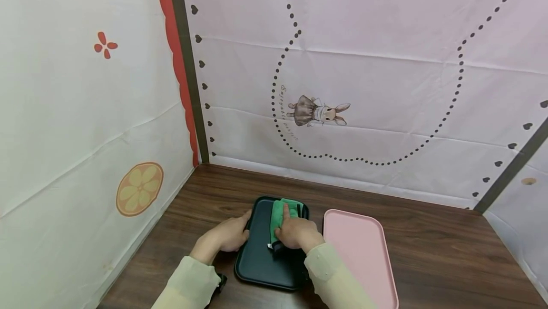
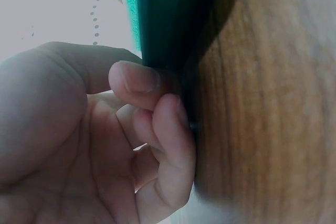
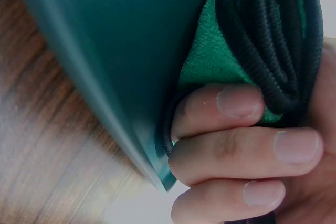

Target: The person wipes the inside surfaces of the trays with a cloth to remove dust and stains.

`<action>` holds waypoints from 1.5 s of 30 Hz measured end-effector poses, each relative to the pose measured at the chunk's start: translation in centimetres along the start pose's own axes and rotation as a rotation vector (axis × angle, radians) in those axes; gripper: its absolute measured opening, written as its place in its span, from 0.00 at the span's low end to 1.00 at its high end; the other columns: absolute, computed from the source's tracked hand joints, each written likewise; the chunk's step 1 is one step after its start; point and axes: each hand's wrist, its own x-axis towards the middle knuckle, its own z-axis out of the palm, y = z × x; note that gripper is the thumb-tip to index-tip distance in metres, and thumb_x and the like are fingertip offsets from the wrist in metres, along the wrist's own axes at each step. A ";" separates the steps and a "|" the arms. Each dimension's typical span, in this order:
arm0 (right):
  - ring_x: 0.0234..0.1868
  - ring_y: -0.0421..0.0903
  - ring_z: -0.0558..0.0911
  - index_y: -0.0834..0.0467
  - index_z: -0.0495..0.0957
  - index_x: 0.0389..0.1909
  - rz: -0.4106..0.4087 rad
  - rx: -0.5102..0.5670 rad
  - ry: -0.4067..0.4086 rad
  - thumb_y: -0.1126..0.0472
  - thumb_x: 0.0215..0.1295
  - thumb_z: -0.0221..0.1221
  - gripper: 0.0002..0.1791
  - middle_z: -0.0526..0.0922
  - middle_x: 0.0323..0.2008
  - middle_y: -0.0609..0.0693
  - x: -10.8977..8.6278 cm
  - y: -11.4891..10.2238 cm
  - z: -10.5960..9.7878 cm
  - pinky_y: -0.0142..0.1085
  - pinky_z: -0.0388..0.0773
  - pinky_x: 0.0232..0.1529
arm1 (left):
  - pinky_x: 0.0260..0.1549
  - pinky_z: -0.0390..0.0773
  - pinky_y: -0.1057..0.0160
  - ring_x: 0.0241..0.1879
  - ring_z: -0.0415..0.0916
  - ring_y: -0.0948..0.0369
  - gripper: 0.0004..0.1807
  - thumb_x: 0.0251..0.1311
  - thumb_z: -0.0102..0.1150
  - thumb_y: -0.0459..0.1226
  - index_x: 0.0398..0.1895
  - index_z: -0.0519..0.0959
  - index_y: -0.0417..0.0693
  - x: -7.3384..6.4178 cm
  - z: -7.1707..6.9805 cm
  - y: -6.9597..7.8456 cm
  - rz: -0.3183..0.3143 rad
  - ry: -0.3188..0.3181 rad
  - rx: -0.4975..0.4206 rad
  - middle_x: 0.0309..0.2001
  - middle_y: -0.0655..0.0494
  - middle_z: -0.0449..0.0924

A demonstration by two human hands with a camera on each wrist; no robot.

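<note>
only right wrist view shows right hand point(image 3: 231, 153) clamped on cloth point(image 3: 212, 56); grip of left hand point(image 1: 229, 234) unclear.

1. Green cloth point(image 1: 276, 215): fuzzy face, black trim, folded into several layers; layered trim ends showed close up, just past the gripping fingers. Small pale tag by near left corner.
2. Cloth pose: lay on the tray, gripped by the right hand point(image 1: 297, 233); part stuck out ahead of the grip, a strip showed to its left, dark near end just below the thumb.
3. Dark tray point(image 1: 259, 242): blackish green, rectangular, rounded corners, raised rim. Flat, right side up, under the right-hand grip; left rim at the left hand's point(image 1: 231, 234) fingertips, near end bare.
</note>
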 end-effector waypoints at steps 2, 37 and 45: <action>0.15 0.46 0.69 0.51 0.40 0.85 -0.001 0.001 -0.002 0.39 0.80 0.48 0.45 0.80 0.17 0.51 -0.1 0.2 0.0 0.42 0.67 0.27 | 0.21 0.71 0.61 0.14 0.69 0.59 0.36 0.77 0.48 0.35 0.84 0.49 0.42 0.0 0.0 0.0 -0.001 0.000 0.006 0.17 0.51 0.78; 0.15 0.48 0.70 0.58 0.48 0.84 -0.041 0.108 0.155 0.46 0.79 0.52 0.41 0.77 0.14 0.52 -0.9 0.4 0.8 0.42 0.65 0.21 | 0.20 0.73 0.59 0.16 0.72 0.58 0.37 0.75 0.54 0.38 0.83 0.53 0.42 0.0 0.2 0.0 -0.001 0.053 -0.048 0.17 0.51 0.77; 0.15 0.47 0.71 0.58 0.51 0.83 -0.086 0.131 0.197 0.48 0.79 0.53 0.40 0.75 0.14 0.51 -0.9 0.7 0.9 0.41 0.67 0.20 | 0.20 0.71 0.60 0.16 0.71 0.58 0.39 0.77 0.53 0.40 0.84 0.50 0.43 -0.2 -0.2 -0.2 -0.024 0.060 -0.039 0.17 0.51 0.78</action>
